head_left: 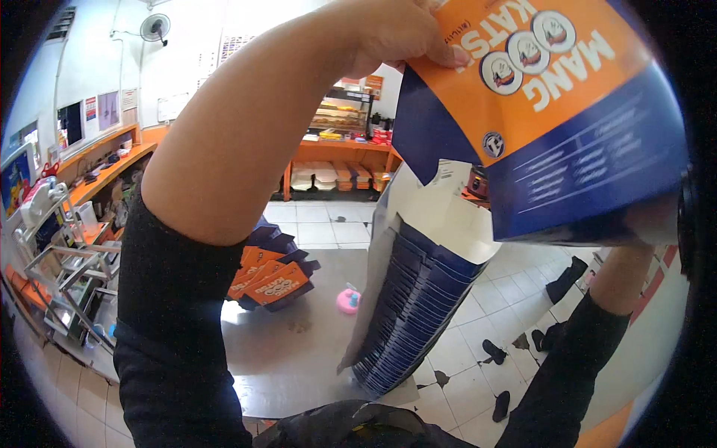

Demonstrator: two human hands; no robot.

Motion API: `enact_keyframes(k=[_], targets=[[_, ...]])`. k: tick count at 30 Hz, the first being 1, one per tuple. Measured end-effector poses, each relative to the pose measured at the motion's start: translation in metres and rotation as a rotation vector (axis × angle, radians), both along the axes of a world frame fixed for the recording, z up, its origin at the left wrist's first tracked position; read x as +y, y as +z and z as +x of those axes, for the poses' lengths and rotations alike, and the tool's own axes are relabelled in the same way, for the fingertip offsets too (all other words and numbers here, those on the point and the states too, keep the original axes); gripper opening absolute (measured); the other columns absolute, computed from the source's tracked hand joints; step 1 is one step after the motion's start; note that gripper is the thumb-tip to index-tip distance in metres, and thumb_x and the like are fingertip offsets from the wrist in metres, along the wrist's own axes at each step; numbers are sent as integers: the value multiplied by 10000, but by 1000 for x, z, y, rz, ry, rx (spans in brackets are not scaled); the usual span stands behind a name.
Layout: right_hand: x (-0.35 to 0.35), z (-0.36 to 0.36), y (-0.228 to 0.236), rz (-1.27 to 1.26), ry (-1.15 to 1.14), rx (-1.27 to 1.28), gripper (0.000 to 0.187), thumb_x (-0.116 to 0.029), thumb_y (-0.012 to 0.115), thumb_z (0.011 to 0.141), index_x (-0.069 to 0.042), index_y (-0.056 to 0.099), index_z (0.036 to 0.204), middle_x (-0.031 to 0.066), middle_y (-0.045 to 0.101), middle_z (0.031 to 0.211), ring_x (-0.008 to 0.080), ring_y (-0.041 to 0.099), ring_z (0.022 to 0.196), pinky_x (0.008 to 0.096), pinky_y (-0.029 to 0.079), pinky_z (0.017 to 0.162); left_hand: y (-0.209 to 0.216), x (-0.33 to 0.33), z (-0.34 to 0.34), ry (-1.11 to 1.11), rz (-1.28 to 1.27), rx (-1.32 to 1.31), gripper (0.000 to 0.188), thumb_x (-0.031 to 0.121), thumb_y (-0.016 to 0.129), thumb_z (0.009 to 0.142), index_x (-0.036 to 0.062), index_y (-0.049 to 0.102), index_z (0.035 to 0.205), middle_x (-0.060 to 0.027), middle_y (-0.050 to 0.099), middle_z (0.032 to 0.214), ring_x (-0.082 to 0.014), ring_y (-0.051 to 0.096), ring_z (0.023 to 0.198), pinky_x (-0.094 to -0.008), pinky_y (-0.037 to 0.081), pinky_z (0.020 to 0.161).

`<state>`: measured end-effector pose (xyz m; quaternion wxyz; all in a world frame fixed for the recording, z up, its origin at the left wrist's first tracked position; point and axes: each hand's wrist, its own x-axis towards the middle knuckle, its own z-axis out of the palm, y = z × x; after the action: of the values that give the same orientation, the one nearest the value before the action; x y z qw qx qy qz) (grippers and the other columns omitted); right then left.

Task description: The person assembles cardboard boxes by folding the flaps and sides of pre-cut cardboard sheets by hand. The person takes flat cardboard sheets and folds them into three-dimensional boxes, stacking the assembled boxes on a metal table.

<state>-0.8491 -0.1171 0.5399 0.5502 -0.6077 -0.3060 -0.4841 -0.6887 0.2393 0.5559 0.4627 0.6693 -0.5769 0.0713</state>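
An orange and dark blue cardboard food box [515, 112] is held up close in front of me at the upper right. My left hand [403, 33] reaches across and grips its orange panel near the top edge, thumb on the front. My right forearm rises at the right to the box's lower blue side, where my right hand [648, 224] is mostly hidden by the cardboard. Below the raised box, a tall leaning stack of nested blue boxes [418, 299] with white insides stands on a metal table [299, 358].
Flat orange and blue cartons [272, 276] lie piled on the table's left, beside a small pink object [348, 301]. A metal rack [75, 269] stands far left. Behind is an orange counter [343, 153] with a food display case [341, 112]. Black shoes [501, 406] lie on the tiled floor.
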Motion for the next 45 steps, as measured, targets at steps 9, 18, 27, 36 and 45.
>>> enact_keyframes(k=[9,18,27,36,45], targets=[[51,-46,-7,-297,-321,105,478,-293,627,819,46,541,1144,131,624,1015,199,623,882,292,502,782,-35,-92,1,990,-1020,-479,179,117,583,869,-27,611,972,-153,638,862,-283,613,926,-376,464,908],[109,66,-60,-488,-111,456,342,-284,706,784,31,665,911,50,647,773,97,600,700,215,478,653,-189,-70,23,201,90,-607,203,161,630,791,0,596,909,-182,590,898,-369,571,898,-446,463,793],[112,91,-115,-833,-643,459,254,-187,690,723,16,648,870,201,624,732,294,629,652,345,474,611,-214,-76,35,135,-261,-546,176,48,679,720,40,621,886,-114,576,845,-317,574,810,-392,461,716],[117,83,-132,-851,-727,236,182,-136,647,737,21,581,802,203,589,725,388,583,689,419,458,628,-213,-89,25,-27,-263,-501,225,-45,617,691,70,644,882,-58,563,836,-252,533,790,-359,375,701],[117,77,-128,-1023,-695,353,148,-89,608,750,12,548,840,214,589,748,406,589,732,465,454,651,-208,-83,32,0,-208,-561,176,38,661,714,61,609,881,-69,553,822,-269,533,787,-384,399,693]])
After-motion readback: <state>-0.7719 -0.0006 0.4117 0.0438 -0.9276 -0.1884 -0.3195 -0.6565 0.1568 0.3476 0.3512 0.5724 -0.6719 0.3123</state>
